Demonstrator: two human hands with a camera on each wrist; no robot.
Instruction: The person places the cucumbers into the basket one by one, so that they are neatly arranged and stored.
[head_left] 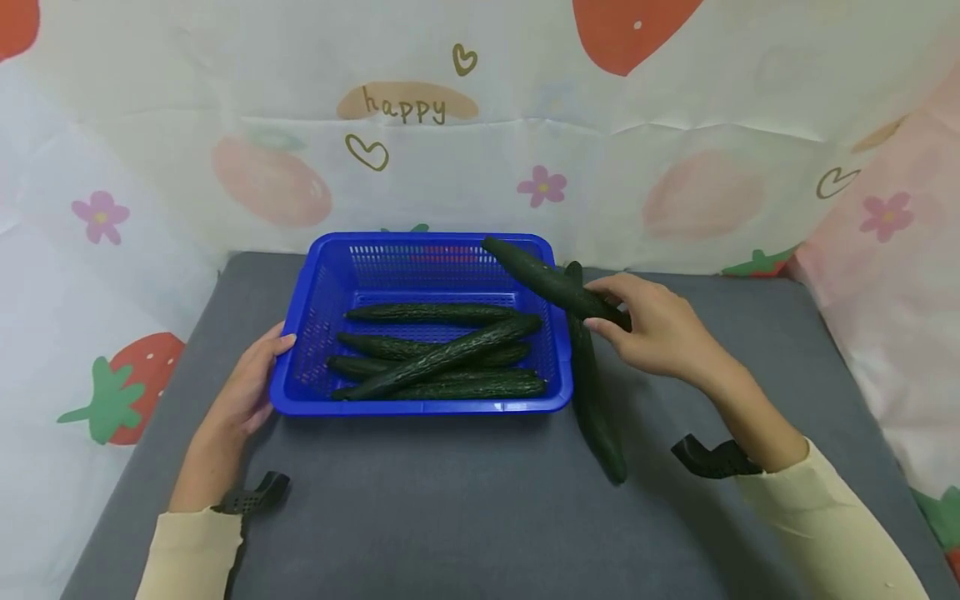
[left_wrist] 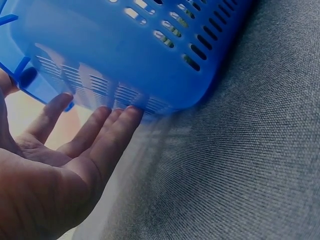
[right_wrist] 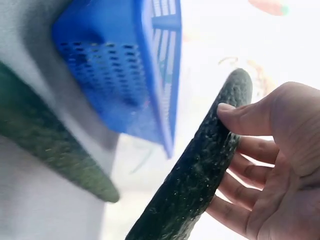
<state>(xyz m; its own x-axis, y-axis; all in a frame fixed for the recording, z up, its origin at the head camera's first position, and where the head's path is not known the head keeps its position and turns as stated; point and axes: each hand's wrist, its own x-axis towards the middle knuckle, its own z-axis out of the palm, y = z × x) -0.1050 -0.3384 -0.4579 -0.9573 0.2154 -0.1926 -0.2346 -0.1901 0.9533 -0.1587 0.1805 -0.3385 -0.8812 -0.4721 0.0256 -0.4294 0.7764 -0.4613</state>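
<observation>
In the head view, my right hand (head_left: 663,329) grips a dark green cucumber (head_left: 536,273) near one end. This cucumber slants over the right rim of the blue plastic basket (head_left: 420,407), its far end above the inside. The right wrist view has my thumb on one side of the cucumber (right_wrist: 192,172) and fingers on the other. My left hand (head_left: 247,383) holds the basket's left side, thumb at the rim. Fairly straight fingers touch the slotted outer wall in the left wrist view. Several cucumbers (head_left: 450,354) lie inside the basket, one slanting across others.
Another cucumber (head_left: 596,408) lies on the grey tabletop (head_left: 450,508) along the basket's right side, partly beneath the held one. A printed cloth (head_left: 465,183) hangs behind the table and at both sides. Each wrist wears a black camera mount (head_left: 712,458).
</observation>
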